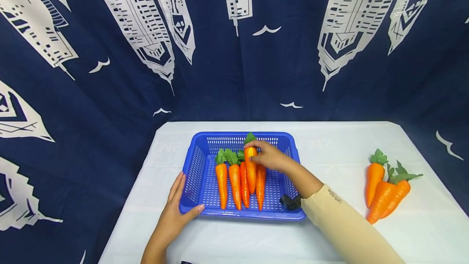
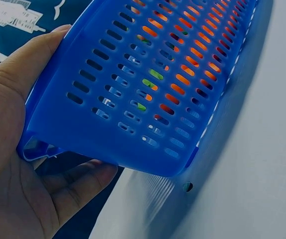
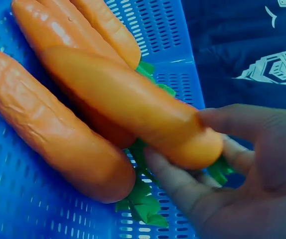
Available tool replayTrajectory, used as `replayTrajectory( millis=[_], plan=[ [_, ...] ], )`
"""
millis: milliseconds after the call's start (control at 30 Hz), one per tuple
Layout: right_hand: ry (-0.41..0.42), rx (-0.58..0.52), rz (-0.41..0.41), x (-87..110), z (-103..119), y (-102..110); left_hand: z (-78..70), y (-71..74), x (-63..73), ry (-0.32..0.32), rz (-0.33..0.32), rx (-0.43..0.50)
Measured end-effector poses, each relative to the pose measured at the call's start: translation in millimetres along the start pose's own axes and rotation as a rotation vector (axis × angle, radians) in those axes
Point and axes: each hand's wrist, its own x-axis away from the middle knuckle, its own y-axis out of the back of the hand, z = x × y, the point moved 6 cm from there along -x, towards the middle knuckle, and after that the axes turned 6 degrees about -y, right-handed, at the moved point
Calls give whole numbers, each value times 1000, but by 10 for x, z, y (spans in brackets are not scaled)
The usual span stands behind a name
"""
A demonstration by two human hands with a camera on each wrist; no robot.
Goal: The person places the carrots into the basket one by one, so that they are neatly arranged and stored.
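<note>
My right hand (image 1: pixel 270 156) pinches an orange carrot (image 1: pixel 250 170) near its thick leafy end. In the right wrist view this carrot (image 3: pixel 133 107) overlaps others beneath it, with thumb and fingers on either side of it. Several more carrots, such as the leftmost one (image 1: pixel 221 184), lie side by side in the blue perforated basket (image 1: pixel 256 216), leaves pointing to the back. The front left corner of the basket is held by my left hand (image 1: pixel 174 211), thumb at the front rim and fingers along the left side. The left wrist view shows the basket wall (image 2: pixel 103 134) between thumb and fingers.
Three carrots (image 1: pixel 382 199) with green leaves lie in a pile on the white table (image 1: pixel 329 150), right of the basket. A dark blue cloth (image 1: pixel 249 72) with white building prints hangs behind. A black wrist device (image 1: pixel 290 202) sits by the right sleeve.
</note>
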Motion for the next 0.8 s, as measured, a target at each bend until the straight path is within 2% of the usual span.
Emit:
replayTrajectory(
  millis=[200, 433, 667, 800],
  plan=[
    [-19, 92, -23, -38, -87, -34, 15, 1, 4, -7, 1, 5],
    [-23, 93, -30, -69, -132, -37, 12, 16, 2, 0, -1, -8],
    [-15, 147, -35, -73, -188, -27, 4, 6, -2, -9, -1, 3],
    [-38, 184, -45, -74, -215, -22, 7, -1, 0, -5, -3, 4]
  ],
)
